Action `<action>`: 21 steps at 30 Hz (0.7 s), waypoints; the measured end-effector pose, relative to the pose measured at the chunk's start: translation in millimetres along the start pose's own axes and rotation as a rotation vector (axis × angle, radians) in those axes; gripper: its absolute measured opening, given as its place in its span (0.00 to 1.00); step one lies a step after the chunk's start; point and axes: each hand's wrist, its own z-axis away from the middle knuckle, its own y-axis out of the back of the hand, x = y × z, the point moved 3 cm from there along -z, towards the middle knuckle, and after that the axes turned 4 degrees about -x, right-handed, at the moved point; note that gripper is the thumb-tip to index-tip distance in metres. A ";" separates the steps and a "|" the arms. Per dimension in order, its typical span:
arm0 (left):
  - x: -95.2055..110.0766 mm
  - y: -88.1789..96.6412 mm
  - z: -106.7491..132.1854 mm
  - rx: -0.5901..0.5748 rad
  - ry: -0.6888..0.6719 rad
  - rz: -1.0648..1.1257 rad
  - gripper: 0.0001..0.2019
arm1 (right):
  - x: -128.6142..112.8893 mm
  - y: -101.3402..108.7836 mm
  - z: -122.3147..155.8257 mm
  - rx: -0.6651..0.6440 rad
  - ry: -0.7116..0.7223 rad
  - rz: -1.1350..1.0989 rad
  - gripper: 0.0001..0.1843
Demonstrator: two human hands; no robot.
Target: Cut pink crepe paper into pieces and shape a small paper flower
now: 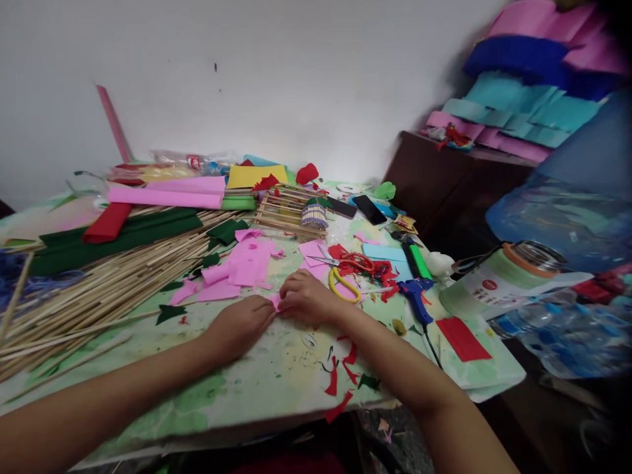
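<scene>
Between my two hands is a small piece of pink crepe paper (275, 301), pinched by the fingers of both. My left hand (241, 322) comes in from the left with its fingers closed on the paper's edge. From the right, my right hand (305, 296) grips the same piece with bent fingers, which hide part of it. Just beyond them lie several cut pink sheets (247, 263). Beside my right hand rest scissors with yellow and orange handles (344, 285). Red paper scraps (349, 359) are scattered nearer the table's front edge.
A bundle of thin wooden sticks (123, 276) covers the left side, under dark green paper (123, 240). A blue glue gun (417, 296) with a cord, a phone (369, 210) and a pale green flask (488, 283) stand or lie right. A small stick frame (276, 217) sits behind.
</scene>
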 end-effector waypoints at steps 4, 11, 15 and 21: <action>3.9 10.6 -2.3 0.112 -0.048 -0.028 0.13 | -9.1 -2.4 -3.0 0.089 0.071 0.205 0.09; 8.8 28.4 -0.1 0.269 -0.287 -0.177 0.10 | -22.7 3.1 -4.9 0.171 0.157 0.395 0.15; 1.7 35.4 1.2 0.318 -0.304 -0.245 0.09 | -10.6 7.8 -0.1 0.208 0.140 0.422 0.14; -15.6 40.8 12.2 0.438 -0.307 -0.253 0.08 | 1.2 25.8 12.1 0.323 0.027 0.395 0.09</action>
